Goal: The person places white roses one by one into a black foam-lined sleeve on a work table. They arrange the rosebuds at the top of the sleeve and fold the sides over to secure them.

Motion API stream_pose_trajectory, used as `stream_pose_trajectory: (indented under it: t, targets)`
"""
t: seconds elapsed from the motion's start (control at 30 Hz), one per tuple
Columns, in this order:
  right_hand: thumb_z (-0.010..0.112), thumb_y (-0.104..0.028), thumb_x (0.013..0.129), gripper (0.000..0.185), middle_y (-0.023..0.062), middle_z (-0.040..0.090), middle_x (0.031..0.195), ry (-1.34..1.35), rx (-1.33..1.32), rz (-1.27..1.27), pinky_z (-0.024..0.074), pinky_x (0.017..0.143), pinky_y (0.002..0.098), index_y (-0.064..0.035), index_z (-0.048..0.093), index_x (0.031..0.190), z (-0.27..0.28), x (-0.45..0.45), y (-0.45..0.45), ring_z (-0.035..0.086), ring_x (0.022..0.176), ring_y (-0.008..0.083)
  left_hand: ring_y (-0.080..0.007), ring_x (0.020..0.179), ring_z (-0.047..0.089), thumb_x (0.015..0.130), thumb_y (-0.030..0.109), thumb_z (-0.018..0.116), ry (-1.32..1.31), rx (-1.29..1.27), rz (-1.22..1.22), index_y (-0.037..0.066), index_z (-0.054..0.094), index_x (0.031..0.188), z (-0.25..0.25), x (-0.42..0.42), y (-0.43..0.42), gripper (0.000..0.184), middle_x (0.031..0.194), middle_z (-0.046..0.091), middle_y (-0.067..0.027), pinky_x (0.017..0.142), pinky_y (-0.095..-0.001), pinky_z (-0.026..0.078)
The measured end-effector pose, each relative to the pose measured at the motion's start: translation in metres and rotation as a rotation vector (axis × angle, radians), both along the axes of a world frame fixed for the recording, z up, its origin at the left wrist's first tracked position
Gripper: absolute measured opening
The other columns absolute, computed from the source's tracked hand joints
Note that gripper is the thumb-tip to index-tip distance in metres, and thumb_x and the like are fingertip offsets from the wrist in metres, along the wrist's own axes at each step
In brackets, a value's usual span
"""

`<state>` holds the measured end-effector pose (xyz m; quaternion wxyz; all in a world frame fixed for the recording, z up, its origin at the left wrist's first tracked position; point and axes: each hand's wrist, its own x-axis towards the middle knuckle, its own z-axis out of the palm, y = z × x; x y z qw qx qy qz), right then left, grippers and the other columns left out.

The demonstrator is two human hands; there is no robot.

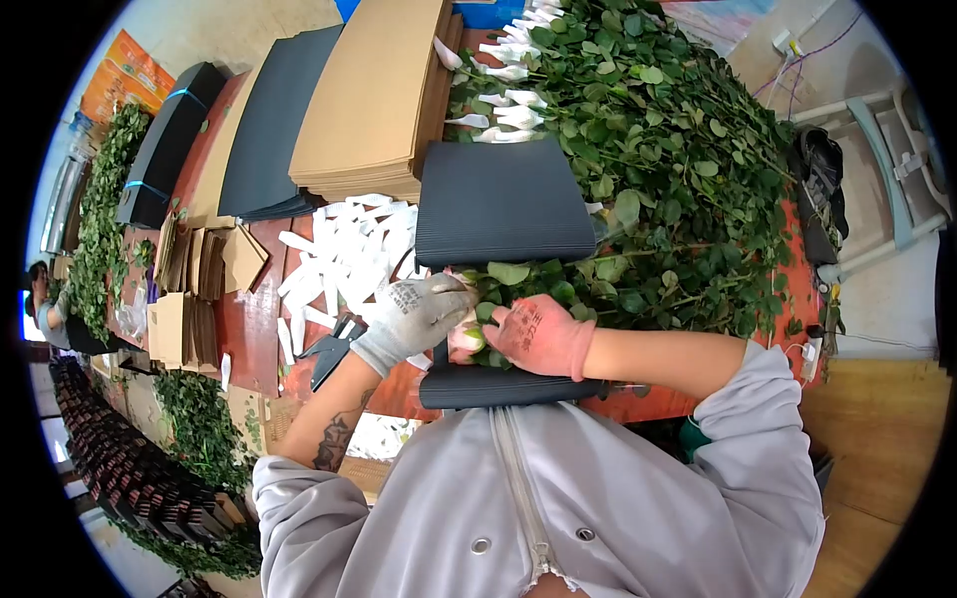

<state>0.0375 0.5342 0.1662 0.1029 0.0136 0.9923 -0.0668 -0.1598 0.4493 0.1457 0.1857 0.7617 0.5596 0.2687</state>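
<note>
Black corrugated wrap (pixel 503 199) lies on the red counter (pixel 254 339) in front of you, one part on the far side of the roses (pixel 466 339), another part (pixel 503 387) by your jacket; whether they join underneath is hidden. The roses sit in the gap between, pink heads to the left, stems and leaves running right. Your left hand (pixel 424 307), grey glove, has its fingers bent over the heads; your right hand (pixel 541 337), pink glove, has its fingers curled at the leaves just beside them. Can't tell how tight either grip is, or if it has firm hold of a stem or bloom. Progress, as a judgement: this bunch looks mid-way, heads being arranged, wrap not closed over them. The heads you can see between your hands have no white sleeves. Beyond the far wrap, a row of sleeved heads (pixel 518 117) seems further along, with a big spread of foliage (pixel 678 149) to their right. Plenty looks left: loose sleeves (pixel 349 249) piled left of the wrap, plus stacked cardboard (pixel 369 80) and black sheets (pixel 279 120), look unused.
</note>
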Motion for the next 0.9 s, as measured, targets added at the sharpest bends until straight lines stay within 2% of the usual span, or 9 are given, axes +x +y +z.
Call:
stream_pose_trajectory:
  t: [0.03,0.13,0.23,0.4,0.47,0.53,0.67,0.7,0.9]
  targets:
    - [0.052,-0.018,0.076,0.02,0.0085,0.059,0.08,-0.012,0.037,-0.002,0.0475,0.058,0.0338,-0.0041,0.057,0.09,-0.006,-0.001,-0.002,0.062,0.071,0.0234,-0.0247,0.083,0.062,0.081,0.02,0.059,-0.008,-0.001,0.006,0.01,0.068,0.098,-0.002,-0.001,0.0,0.022,0.094,0.064,-0.0078,0.071,-0.0338,0.05]
    - [0.053,-0.021,0.077,0.023,0.0084,0.056,0.082,-0.065,-0.066,-0.027,0.0464,0.06,0.0366,-0.0045,0.054,0.093,-0.018,-0.006,0.007,0.06,0.072,0.0231,-0.025,0.076,0.061,0.082,0.026,0.057,0.048,0.024,0.017,0.013,0.066,0.097,-0.007,0.001,-0.011,0.022,0.087,0.061,-0.0052,0.065,-0.0357,0.049]
    - [0.055,-0.02,0.076,0.02,0.0082,0.056,0.075,-0.001,-0.076,-0.05,0.0474,0.06,0.0372,-0.005,0.055,0.088,-0.021,-0.005,0.0,0.061,0.07,0.0245,-0.0246,0.075,0.061,0.08,0.027,0.058,0.001,-0.159,0.044,0.015,0.066,0.094,0.013,0.01,-0.02,0.02,0.086,0.06,-0.0046,0.065,-0.0364,0.048]
    - [0.055,-0.022,0.077,0.016,0.0066,0.056,0.073,-0.07,-0.099,-0.1,0.0477,0.062,0.0375,-0.0069,0.054,0.083,-0.026,-0.009,-0.001,0.06,0.071,0.0238,-0.0242,0.077,0.061,0.079,0.028,0.06,0.068,-0.146,0.061,0.014,0.066,0.096,-0.019,0.009,-0.026,0.023,0.085,0.06,-0.0054,0.066,-0.0355,0.048]
    - [0.054,-0.022,0.077,0.016,0.0064,0.056,0.076,-0.062,-0.086,-0.112,0.0463,0.064,0.0358,-0.007,0.052,0.083,-0.017,-0.004,-0.005,0.059,0.074,0.0244,-0.0241,0.075,0.061,0.078,0.028,0.061,-0.033,-0.06,0.075,0.014,0.066,0.094,-0.016,0.01,-0.026,0.022,0.083,0.06,-0.0056,0.065,-0.0353,0.048]
    - [0.053,-0.025,0.079,0.018,0.006,0.056,0.078,0.042,0.096,-0.001,0.0438,0.065,0.0346,-0.0077,0.052,0.084,0.004,0.0,-0.015,0.057,0.076,0.0241,-0.0259,0.072,0.061,0.072,0.022,0.067,-0.079,-0.129,0.092,0.01,0.067,0.089,-0.006,0.013,-0.029,0.021,0.082,0.061,-0.007,0.064,-0.0347,0.049]
    - [0.054,-0.032,0.08,0.023,0.0072,0.058,0.08,-0.206,0.0,0.013,0.0431,0.065,0.0355,-0.0087,0.054,0.084,-0.003,-0.005,-0.008,0.058,0.077,0.0231,-0.0241,0.07,0.061,0.072,0.024,0.067,-0.028,-0.083,0.038,0.011,0.067,0.091,-0.016,0.015,-0.026,0.023,0.08,0.06,-0.0061,0.062,-0.0344,0.048]
    - [0.055,-0.035,0.079,0.027,0.0091,0.062,0.084,-0.338,-0.034,-0.02,0.0463,0.069,0.0371,-0.0082,0.058,0.086,-0.002,-0.011,-0.009,0.06,0.084,0.0251,-0.0238,0.07,0.061,0.072,0.025,0.066,-0.014,-0.088,0.04,0.012,0.067,0.091,-0.017,0.016,-0.025,0.023,0.079,0.06,-0.0055,0.062,-0.0343,0.048]
    - [0.056,-0.034,0.079,0.03,0.0115,0.063,0.089,-0.328,-0.25,-0.277,0.048,0.077,0.0402,-0.0077,0.061,0.093,-0.026,-0.007,-0.007,0.061,0.091,0.028,-0.0223,0.068,0.06,0.074,0.029,0.064,0.083,-0.097,0.026,0.014,0.067,0.089,-0.028,0.018,-0.024,0.021,0.076,0.058,-0.003,0.059,-0.0342,0.047]
